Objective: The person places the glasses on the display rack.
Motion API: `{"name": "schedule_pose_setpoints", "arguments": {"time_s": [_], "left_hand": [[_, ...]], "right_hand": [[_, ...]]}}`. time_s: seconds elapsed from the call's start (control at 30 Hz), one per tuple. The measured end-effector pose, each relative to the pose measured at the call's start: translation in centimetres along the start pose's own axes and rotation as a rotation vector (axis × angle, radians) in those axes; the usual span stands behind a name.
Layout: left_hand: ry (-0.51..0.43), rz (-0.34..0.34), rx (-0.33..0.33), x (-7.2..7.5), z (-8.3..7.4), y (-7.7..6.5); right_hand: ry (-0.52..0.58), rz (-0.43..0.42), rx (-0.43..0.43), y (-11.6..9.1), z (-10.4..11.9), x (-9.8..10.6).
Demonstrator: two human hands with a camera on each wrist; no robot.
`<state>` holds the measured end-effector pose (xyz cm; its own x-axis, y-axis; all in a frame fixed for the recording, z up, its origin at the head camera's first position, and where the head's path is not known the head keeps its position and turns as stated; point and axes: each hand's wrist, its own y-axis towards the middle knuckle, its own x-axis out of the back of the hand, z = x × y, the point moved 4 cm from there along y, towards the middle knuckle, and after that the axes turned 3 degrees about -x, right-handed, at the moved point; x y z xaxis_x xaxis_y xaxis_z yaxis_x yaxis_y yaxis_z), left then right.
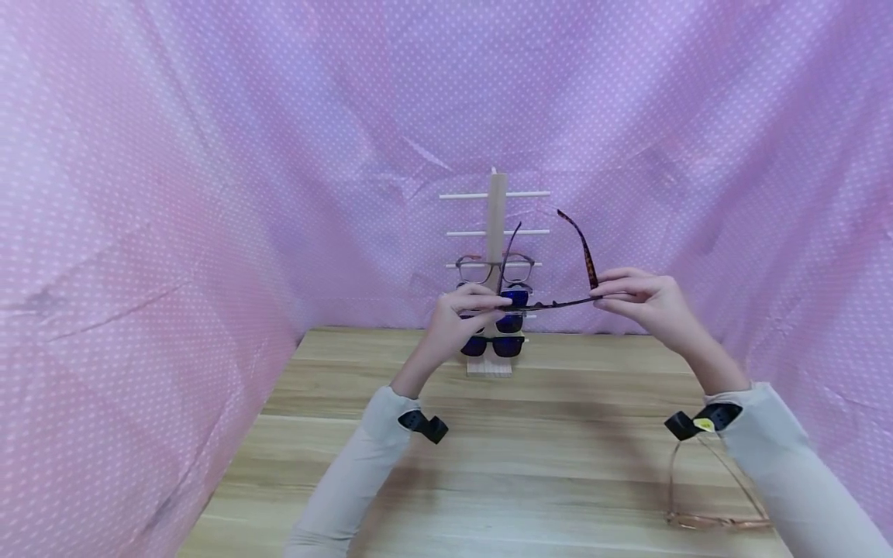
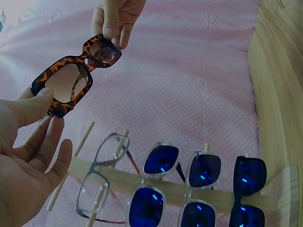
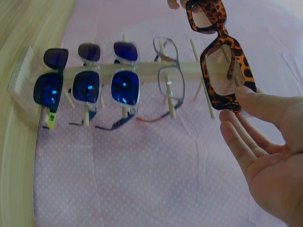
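Note:
Between my two hands a pair of tortoiseshell sunglasses is held up in the air, its temples unfolded and pointing toward the rack. My left hand pinches one end of the frame between thumb and fingers. At the other end, my right hand pinches the frame near the hinge. Just behind the sunglasses stands a wooden eyewear rack with thin crossbars. Its two upper bars are bare. Below them hang clear-framed glasses and several blue-lensed sunglasses, partly covered by my left hand in the head view.
Pale pink-framed glasses lie on the wooden table at the near right, partly under my right forearm. A pink dotted cloth hangs behind and along the sides. The rack's foot rests near the table's back edge.

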<state>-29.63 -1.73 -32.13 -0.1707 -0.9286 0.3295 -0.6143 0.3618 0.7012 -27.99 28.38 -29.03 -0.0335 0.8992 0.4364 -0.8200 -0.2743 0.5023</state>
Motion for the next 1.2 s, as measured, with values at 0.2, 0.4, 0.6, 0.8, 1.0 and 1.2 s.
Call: {"name": "schedule_pose_setpoints", "arguments": {"time_s": [0.2, 0.4, 0.6, 0.8, 1.0, 1.2], "left_hand": [[-0.002, -0.034, 0.023, 1.4, 0.1, -1.0], [0.000, -0.069, 0.016, 2.6, 0.3, -1.5], [-0.003, -0.101, 0.019, 3.6, 0.5, -1.9], [-0.041, -0.129, 0.076, 4.2, 1.0, -2.1], [-0.049, -0.173, 0.128, 4.4, 1.5, -1.9], [-0.031, -0.252, 0.143, 4.8, 1.6, -1.3]], "right_hand": [[-0.029, 0.005, 0.016, 0.8, 0.4, -1.5], [-0.055, 0.010, 0.006, 1.5, 0.5, -2.7], [-0.081, 0.024, -0.015, 2.2, 0.3, -3.7], [-0.053, 0.032, -0.029, 2.9, 0.5, -4.6], [-0.030, -0.023, -0.032, 3.8, 0.6, -5.1], [-0.047, -0.073, -0.024, 4.5, 1.0, -5.3]]}}
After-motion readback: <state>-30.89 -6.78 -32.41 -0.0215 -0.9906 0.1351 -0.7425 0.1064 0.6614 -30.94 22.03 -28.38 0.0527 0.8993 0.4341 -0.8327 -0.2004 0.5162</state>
